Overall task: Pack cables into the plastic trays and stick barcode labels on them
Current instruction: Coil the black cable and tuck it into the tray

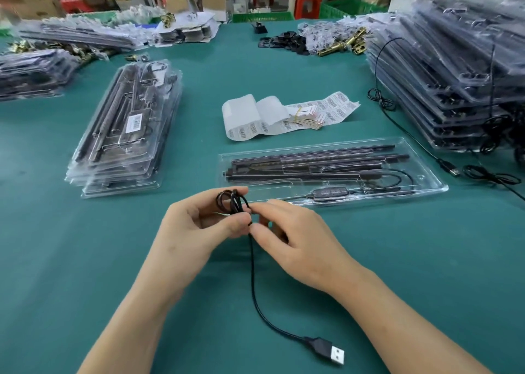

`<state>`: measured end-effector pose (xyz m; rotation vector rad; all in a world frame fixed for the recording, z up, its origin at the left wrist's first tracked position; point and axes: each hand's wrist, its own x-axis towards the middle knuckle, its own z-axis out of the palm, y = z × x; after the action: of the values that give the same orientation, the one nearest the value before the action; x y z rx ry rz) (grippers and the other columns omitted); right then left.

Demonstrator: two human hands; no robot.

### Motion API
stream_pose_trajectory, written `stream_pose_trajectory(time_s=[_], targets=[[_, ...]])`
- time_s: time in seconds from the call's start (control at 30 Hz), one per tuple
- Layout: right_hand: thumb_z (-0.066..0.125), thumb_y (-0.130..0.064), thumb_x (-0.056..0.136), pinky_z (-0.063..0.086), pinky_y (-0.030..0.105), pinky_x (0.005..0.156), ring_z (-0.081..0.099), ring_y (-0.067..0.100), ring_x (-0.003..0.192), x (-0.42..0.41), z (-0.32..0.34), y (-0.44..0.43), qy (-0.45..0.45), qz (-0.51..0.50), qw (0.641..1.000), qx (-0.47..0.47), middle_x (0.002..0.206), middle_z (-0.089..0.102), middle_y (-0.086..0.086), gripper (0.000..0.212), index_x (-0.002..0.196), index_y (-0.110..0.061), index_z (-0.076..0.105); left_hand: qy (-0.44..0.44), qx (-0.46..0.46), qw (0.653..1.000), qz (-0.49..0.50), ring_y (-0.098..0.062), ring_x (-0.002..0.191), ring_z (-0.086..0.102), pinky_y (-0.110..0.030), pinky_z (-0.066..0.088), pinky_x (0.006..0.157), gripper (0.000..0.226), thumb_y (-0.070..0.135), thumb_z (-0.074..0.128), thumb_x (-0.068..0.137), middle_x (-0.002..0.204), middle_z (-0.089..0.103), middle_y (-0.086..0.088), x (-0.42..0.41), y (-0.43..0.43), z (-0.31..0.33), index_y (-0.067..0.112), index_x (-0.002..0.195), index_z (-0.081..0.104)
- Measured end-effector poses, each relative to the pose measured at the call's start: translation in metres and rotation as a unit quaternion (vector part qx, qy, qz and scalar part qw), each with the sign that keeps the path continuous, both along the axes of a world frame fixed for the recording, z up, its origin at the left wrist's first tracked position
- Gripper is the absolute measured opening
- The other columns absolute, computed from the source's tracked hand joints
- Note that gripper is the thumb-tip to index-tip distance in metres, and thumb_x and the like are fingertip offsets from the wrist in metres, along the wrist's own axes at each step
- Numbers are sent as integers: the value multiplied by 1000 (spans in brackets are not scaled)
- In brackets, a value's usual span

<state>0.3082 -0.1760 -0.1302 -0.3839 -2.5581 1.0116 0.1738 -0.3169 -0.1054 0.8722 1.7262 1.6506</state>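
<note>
A big green table [85,260] fills the room in front of the person, with boxes and crates in a blur far behind it. On the far right sits a tall stack of clear plastic trays [454,75] with long black bars inside. On the left is a smaller stack of packed trays [125,157], and the top one has a white barcode label [133,122] stuck on it. In the middle, just past the hands, one open tray [426,187] lies flat on the table with black bars and a thin wire in it. The left hand [193,226] is near the middle of the table, and its fingers are curled round a small coil [231,201] of black cable, gripping it. The right hand [295,237] is just beside it, and its thumb and finger pinch the same cable right under the coil. Behind the open tray lies a white strip of barcode labels [284,112], partly curled up, with a small bundle of cards on it. The black cable [252,274] hangs down from the hands and runs along the table toward the person, between the two arms. It ends in a USB plug [332,352] that lies on the green top, near the right arm. Another loose cable [397,123] lies on the right by the tall stack. Far off there are some gold bits [341,45] and black plastic parts [281,42].
</note>
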Motion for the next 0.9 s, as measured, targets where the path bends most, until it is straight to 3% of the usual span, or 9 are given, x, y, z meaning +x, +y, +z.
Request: stream_pose_trajectory(time_s=[0.13,0.23,0.33,0.43,0.57,0.67,0.8,0.83,0.9], targets=[[48,-54,98,38,22,66,52,7,75,-2,-3,1,6,4,1000,11,81,52,-15,29,114,-37,64,43,-40,998,16,-23,85,78,-33,58,89,42,32,90,72,96,79,-2,-1,2,-1,32,111,76],[55,-51,98,37,22,65,51,7,75,-3,-5,4,9,5,1000,-4,76,49,-17,21,103,-34,66,130,-58,989,30,-14,73,68,-35,54,77,36,42,85,69,85,77,5,0,8,-2,37,104,77],[59,-48,99,38,25,65,52,6,76,-4,-4,5,5,8,1000,-20,75,52,-18,8,93,-43,60,149,-60,986,39,-24,75,63,-48,55,77,34,44,85,66,83,75,3,-1,11,-1,36,98,78],[55,-51,100,35,26,62,51,4,73,-4,-3,5,-8,6,1000,-13,72,52,-18,17,85,-45,49,129,-54,990,27,-15,80,72,-33,60,81,29,31,88,70,86,78,2,1,10,-1,33,96,77],[53,-49,102,36,28,61,51,6,72,-4,-4,5,-19,6,1000,-13,75,57,-14,23,95,-29,62,141,-61,987,48,-16,78,74,-21,56,72,22,25,83,83,97,75,8,10,4,-5,32,99,71],[58,-42,101,40,28,63,53,9,71,-3,-5,7,-2,2,999,-51,74,58,-12,17,93,-28,63,289,-92,948,96,-12,71,63,-14,44,61,14,29,71,92,94,68,14,17,-14,-10,36,95,60],[60,-40,101,39,29,63,51,10,68,-3,-6,8,10,5,997,-73,70,55,-11,15,88,-31,58,546,-101,823,-118,-4,78,54,-18,47,65,39,20,47,94,109,54,17,21,-44,-12,47,113,67],[60,-40,101,39,28,64,51,10,68,-3,-6,8,10,5,998,-69,69,55,-12,15,88,-33,57,563,-106,802,-167,-5,77,53,-21,49,64,39,25,47,95,109,54,14,20,-46,-13,51,117,68],[60,-40,100,39,28,65,52,9,70,-3,-6,8,12,4,998,-68,71,56,-14,12,90,-34,59,536,-114,805,-228,-1,79,50,-23,51,65,26,43,54,99,104,52,14,20,-46,-11,54,120,68]])
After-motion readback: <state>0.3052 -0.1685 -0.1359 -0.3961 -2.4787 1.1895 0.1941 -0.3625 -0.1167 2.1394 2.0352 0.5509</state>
